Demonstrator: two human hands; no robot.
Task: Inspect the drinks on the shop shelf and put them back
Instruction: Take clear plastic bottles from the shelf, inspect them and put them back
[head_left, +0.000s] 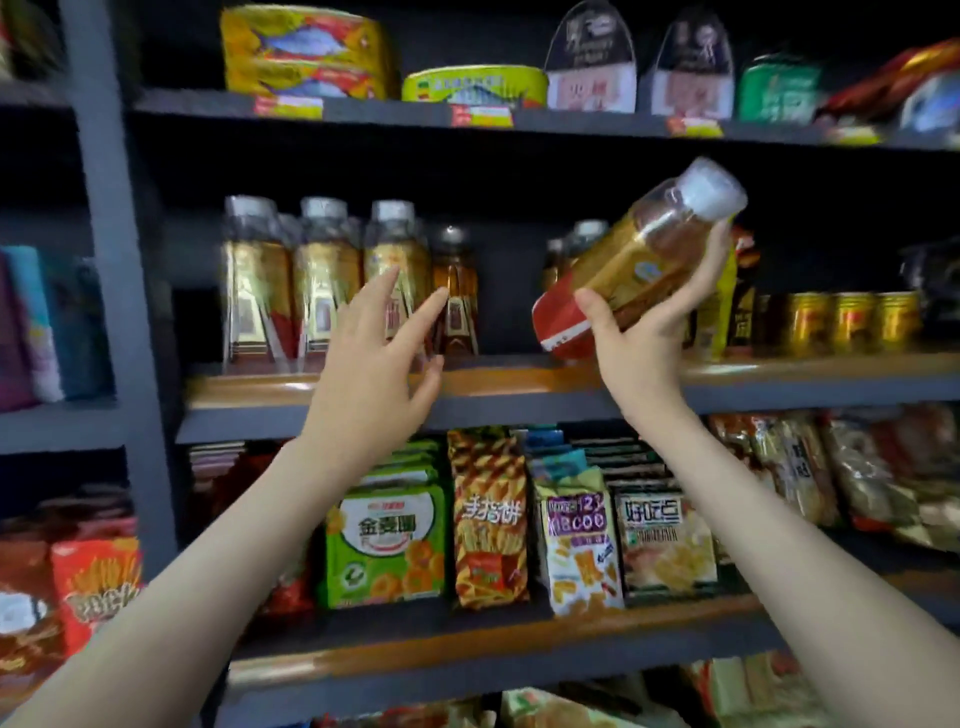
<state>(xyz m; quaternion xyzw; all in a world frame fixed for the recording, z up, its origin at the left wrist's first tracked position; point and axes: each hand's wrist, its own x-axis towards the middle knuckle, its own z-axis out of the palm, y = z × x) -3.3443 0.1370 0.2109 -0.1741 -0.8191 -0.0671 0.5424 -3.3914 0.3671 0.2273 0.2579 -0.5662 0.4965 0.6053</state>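
While the right hand (644, 338) grips a tilted tea bottle (639, 260) above the shelf (519, 384), cap up to the right, the left hand (374, 358) reaches with fingers (415, 322) spread and released toward the standing bottles (322, 280).

Dark grey shelving unit fills view. Thick grey upright post (104, 260) at left splits off side bay (57, 423) with own shelves. Back panel (519, 182) near black, in shadow. Top shelf (379, 111) has plain grey edge, red-yellow price tags (288, 107) stuck along it, flat fish tins (304, 52) stacked above. Middle shelf (805, 366) and lower shelf (467, 662) carry orange-brown wooden front lips over grey edges. Snack packets (488, 519) stand in rows on lower shelf. Light soft, falling on shelf fronts; picture edges blurred.
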